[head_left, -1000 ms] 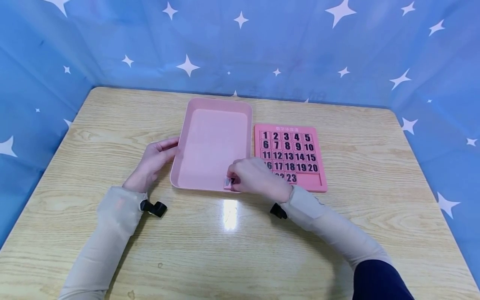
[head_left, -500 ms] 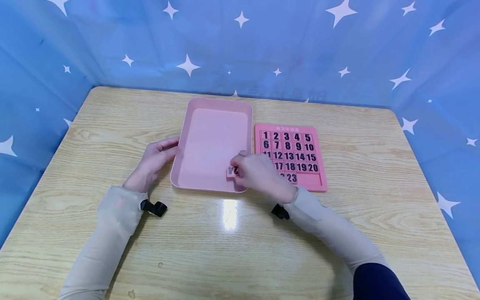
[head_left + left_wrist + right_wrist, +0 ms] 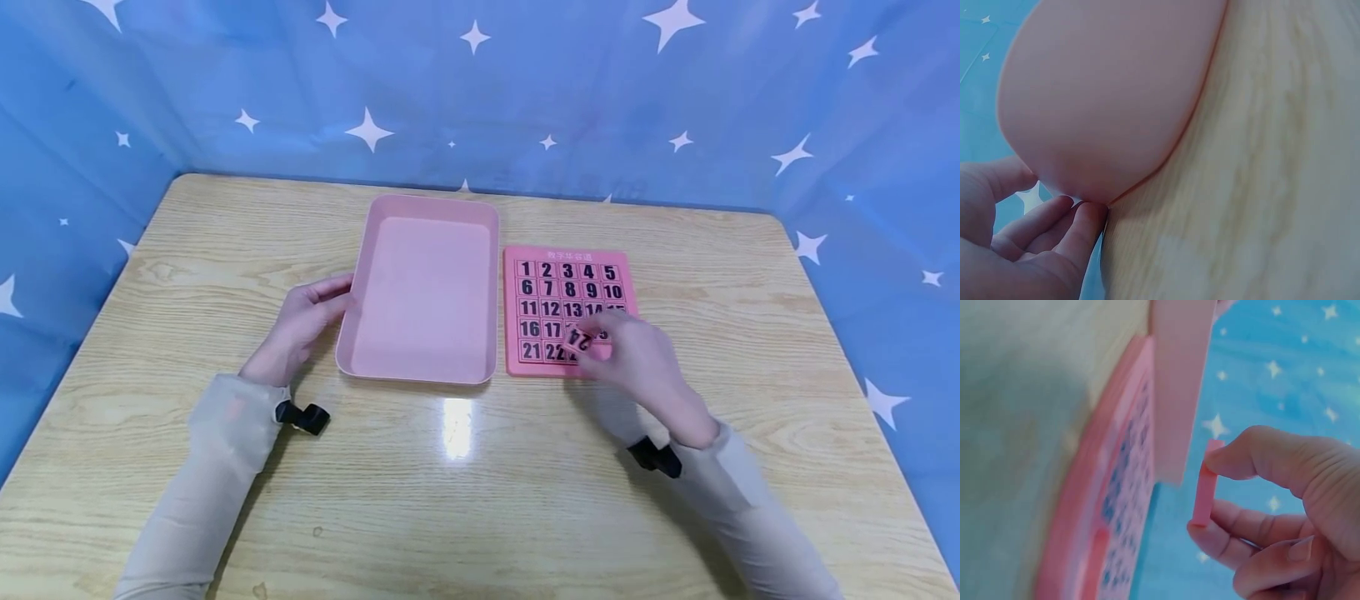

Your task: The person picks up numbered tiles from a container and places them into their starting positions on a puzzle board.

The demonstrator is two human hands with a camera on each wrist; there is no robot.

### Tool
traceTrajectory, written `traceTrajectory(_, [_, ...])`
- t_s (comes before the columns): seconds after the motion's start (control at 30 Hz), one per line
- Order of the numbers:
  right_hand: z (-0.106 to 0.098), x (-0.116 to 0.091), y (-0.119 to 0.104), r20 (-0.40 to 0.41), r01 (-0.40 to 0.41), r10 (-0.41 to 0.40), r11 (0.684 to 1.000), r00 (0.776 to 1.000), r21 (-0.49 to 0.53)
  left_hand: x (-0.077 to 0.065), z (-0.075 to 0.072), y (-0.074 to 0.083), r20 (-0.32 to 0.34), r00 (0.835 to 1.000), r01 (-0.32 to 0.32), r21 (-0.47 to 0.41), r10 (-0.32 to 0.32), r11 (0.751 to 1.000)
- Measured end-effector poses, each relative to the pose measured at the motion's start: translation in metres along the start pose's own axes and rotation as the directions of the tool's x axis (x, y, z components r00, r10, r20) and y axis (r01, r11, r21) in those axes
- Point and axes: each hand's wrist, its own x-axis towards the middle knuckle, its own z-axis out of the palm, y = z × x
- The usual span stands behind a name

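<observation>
My right hand (image 3: 637,358) pinches a small pink number tile (image 3: 577,339) marked 24 between thumb and fingers, seen edge-on as a thin pink tile (image 3: 1205,484) in the right wrist view. It is tilted above the lower rows of a pink number puzzle board (image 3: 512,317). Black-numbered tiles lie in rows on that board; my hand covers its lower right. My left hand (image 3: 300,321) touches the left side of a pale pink tray (image 3: 420,292). In the left wrist view its fingertips (image 3: 1094,209) meet the tray's outer wall (image 3: 1110,94).
The tray stands just left of the board, both on a wood-grain table (image 3: 420,517). A blue curtain with white stars (image 3: 570,83) hangs behind the table and at its sides. Each wrist wears a black camera mount, such as the left mount (image 3: 303,417).
My right hand has lifted the 24 tile from the tray's lower right corner and carried it right, over the board. The left hand stays at the tray's side.
</observation>
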Motion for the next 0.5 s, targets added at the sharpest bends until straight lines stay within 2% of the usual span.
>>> traceTrajectory(0.1, [-0.003,-0.011,0.013,0.022,-0.089,0.089,0.996,0.996,-0.005,0.0,0.0,0.001,-0.001,1.0,0.009,0.017,-0.009,1.0])
traceTrajectory(0.17, [-0.003,-0.017,0.02,0.018,-0.118,0.118,0.993,0.993,-0.011,0.0,0.0,0.001,-0.003,1.0,0.015,0.019,-0.015,1.0])
traceTrajectory(0.37, [0.003,-0.027,0.034,0.035,-0.182,0.182,0.983,0.983,-0.017,0.0,0.001,0.001,-0.006,1.0,0.019,-0.011,-0.019,1.0])
traceTrajectory(0.5, [0.007,-0.028,0.038,0.048,-0.196,0.196,0.981,0.979,-0.016,0.0,0.001,0.0,-0.004,1.0,0.013,-0.012,-0.013,1.0])
